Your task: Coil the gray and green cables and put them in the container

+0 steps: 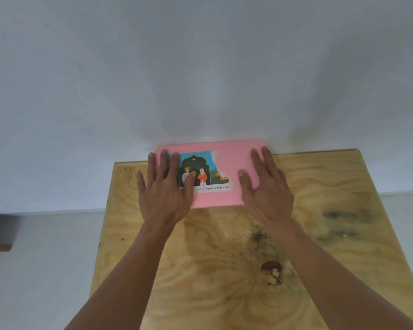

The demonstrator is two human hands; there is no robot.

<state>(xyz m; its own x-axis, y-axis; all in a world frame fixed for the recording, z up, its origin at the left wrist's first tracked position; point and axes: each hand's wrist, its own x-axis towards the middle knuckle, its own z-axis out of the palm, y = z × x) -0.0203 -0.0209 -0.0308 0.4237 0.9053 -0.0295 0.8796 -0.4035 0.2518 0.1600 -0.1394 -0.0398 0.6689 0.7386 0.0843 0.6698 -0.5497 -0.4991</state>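
While both hands lie flat on it, the pink container [227, 160] sits at the far edge of the plywood worktop [320, 210], close against the white wall [200, 67], with its lid closed. The left hand [163, 195] covers the lid's left end, its fingers [163, 163] straight and spread, reaching nearly to the far rim and overlapping a partly torn printed sticker [206, 173]; the thumb lies across the sticker's lower part. The right hand [268, 190] rests on the lid's right end, fingers likewise extended and relaxed, with the fingertips near the far right corner and the thumb pointing in toward the sticker. Neither hand curls around anything. Between the two thumbs a bare strip of pink lid shows. Dark stains mark the worktop nearer the person. No cable can be seen.
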